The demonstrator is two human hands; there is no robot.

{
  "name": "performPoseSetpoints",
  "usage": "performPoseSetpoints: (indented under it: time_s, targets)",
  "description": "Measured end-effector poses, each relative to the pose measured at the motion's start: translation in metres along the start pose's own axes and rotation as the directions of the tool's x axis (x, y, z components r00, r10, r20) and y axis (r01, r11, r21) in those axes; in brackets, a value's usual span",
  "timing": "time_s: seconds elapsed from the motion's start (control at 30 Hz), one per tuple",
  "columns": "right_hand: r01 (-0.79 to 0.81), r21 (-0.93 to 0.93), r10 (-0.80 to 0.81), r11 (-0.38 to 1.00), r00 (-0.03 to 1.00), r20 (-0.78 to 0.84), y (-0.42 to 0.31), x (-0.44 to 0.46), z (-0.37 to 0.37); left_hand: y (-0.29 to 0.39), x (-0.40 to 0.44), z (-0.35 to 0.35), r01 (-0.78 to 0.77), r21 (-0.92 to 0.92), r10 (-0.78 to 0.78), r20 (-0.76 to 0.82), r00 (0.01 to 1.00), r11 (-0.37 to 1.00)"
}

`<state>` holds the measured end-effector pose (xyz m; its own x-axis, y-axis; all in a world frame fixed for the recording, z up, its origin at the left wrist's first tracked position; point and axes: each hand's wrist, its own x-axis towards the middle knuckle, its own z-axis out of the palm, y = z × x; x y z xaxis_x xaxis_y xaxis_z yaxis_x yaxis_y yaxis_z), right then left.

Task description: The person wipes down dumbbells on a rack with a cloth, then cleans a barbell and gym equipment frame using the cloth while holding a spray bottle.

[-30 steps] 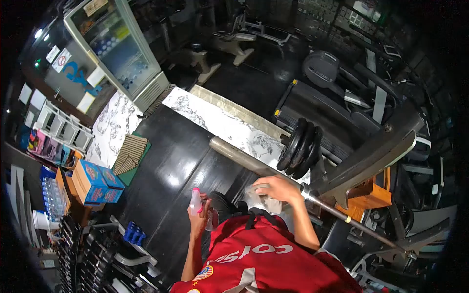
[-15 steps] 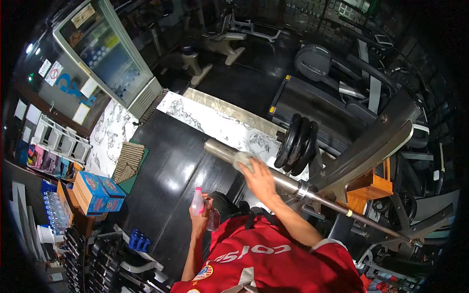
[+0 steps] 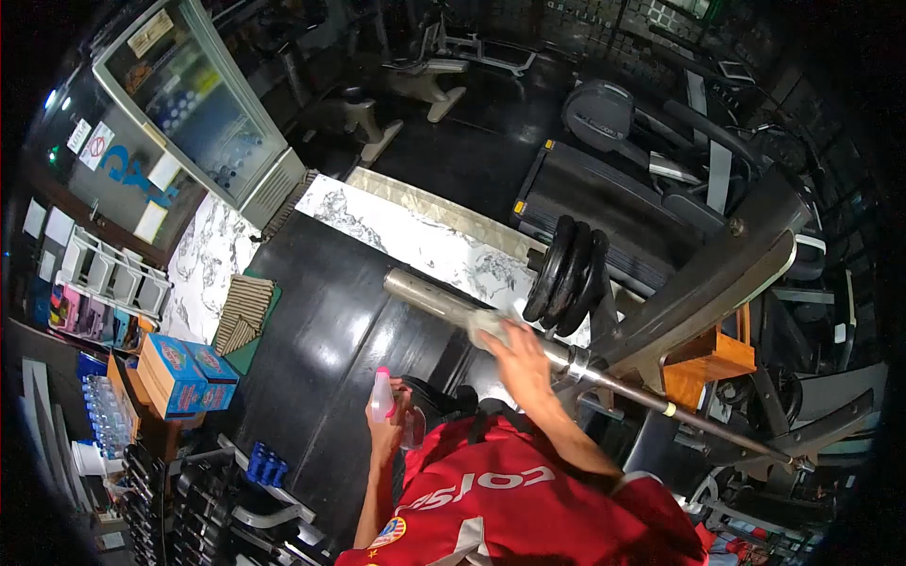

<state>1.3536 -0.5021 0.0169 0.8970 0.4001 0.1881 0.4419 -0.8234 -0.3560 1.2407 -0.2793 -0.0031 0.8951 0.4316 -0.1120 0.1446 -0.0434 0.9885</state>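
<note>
My left hand (image 3: pixel 389 422) is closed around a clear spray bottle (image 3: pixel 382 396) with a pink tip, held upright left of my red shirt. My right hand (image 3: pixel 521 358) presses a pale cloth (image 3: pixel 486 324) against the thick metal sleeve of a barbell (image 3: pixel 429 294). The fingers lie over the cloth, and their tips are somewhat blurred. The bar slants from the middle of the view down to the right, through a grey machine upright (image 3: pixel 717 274). Black weight plates (image 3: pixel 569 275) hang just beyond the sleeve.
A glass-door fridge (image 3: pixel 203 104) stands at the upper left, with cardboard boxes (image 3: pixel 189 375) and a dumbbell rack (image 3: pixel 179 495) at the left. A marble-patterned ledge (image 3: pixel 396 226) runs beyond the bar. Behind it is a treadmill (image 3: pixel 604 208).
My right hand came up from near my waist to the bar with the cloth, then slid along the sleeve, down and right. My left hand still holds the bottle. The view shifted slightly.
</note>
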Motion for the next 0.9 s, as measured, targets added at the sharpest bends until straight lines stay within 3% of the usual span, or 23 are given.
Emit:
performPoseSetpoints:
  time_s: [0.1, 0.17, 0.3, 0.33, 0.47, 0.53, 0.57, 0.6, 0.63, 0.67, 0.73, 0.83, 0.9]
  targets:
    - [-0.022, -0.076, 0.019, 0.997, 0.999, -0.046, 0.028, -0.033, -0.013, -0.001, -0.001, 0.002, 0.048, -0.047, -0.049, -0.014, 0.999, 0.998]
    - [-0.118, -0.106, 0.116, 0.987, 0.993, -0.027, 0.034, -0.043, -0.023, 0.004, -0.003, 0.001, 0.092, -0.068, -0.093, -0.016, 0.995, 0.993]
    - [-0.241, 0.030, 0.242, 0.970, 0.970, -0.025, 0.032, -0.024, -0.039, -0.008, -0.005, -0.009, 0.095, -0.037, -0.096, -0.025, 0.995, 0.995]
    - [-0.527, 0.053, 0.516, 0.848, 0.845, 0.137, 0.018, -0.005, -0.056, -0.010, -0.005, -0.012, 0.092, -0.036, -0.093, -0.027, 0.995, 0.995]
    - [-0.487, 0.103, 0.453, 0.868, 0.858, 0.242, 0.059, 0.040, -0.018, -0.010, -0.007, -0.016, 0.079, -0.021, -0.080, -0.047, 0.996, 0.997]
    - [-0.295, 0.298, 0.159, 0.908, 0.900, 0.407, 0.070, 0.066, -0.002, -0.008, -0.007, -0.018, 0.053, 0.005, -0.053, -0.045, 0.998, 0.999]
    - [-0.242, 0.381, 0.123, 0.892, 0.942, 0.312, 0.060, 0.076, 0.010, -0.008, -0.008, -0.019, 0.062, 0.001, -0.062, -0.051, 0.997, 0.998]
    - [-0.312, 0.426, 0.171, 0.849, 0.926, 0.337, 0.042, 0.090, 0.019, -0.008, -0.008, -0.017, 0.070, -0.007, -0.070, -0.057, 0.996, 0.998]
    - [-0.222, 0.595, 0.125, 0.773, 0.972, 0.200, 0.028, 0.101, 0.045, -0.004, -0.008, -0.016, 0.065, -0.010, -0.065, -0.061, 0.996, 0.998]
    - [-0.251, 0.590, 0.184, 0.767, 0.968, 0.172, -0.006, 0.109, 0.034, 0.003, -0.008, -0.015, 0.069, -0.012, -0.070, -0.067, 0.995, 0.998]
    - [-0.013, 0.566, 0.096, 0.824, 0.989, -0.116, -0.035, 0.124, 0.063, 0.005, -0.010, -0.014, 0.072, -0.015, -0.073, -0.087, 0.994, 0.997]
    - [-0.055, 0.505, 0.082, 0.861, 0.996, -0.031, -0.056, 0.127, 0.055, 0.002, -0.014, -0.017, 0.026, -0.003, -0.026, -0.138, 0.990, 1.000]
    - [-0.056, 0.493, 0.099, 0.868, 0.993, -0.061, -0.056, 0.124, 0.055, 0.001, -0.018, -0.021, 0.068, 0.059, -0.059, -0.151, 0.987, 0.996]
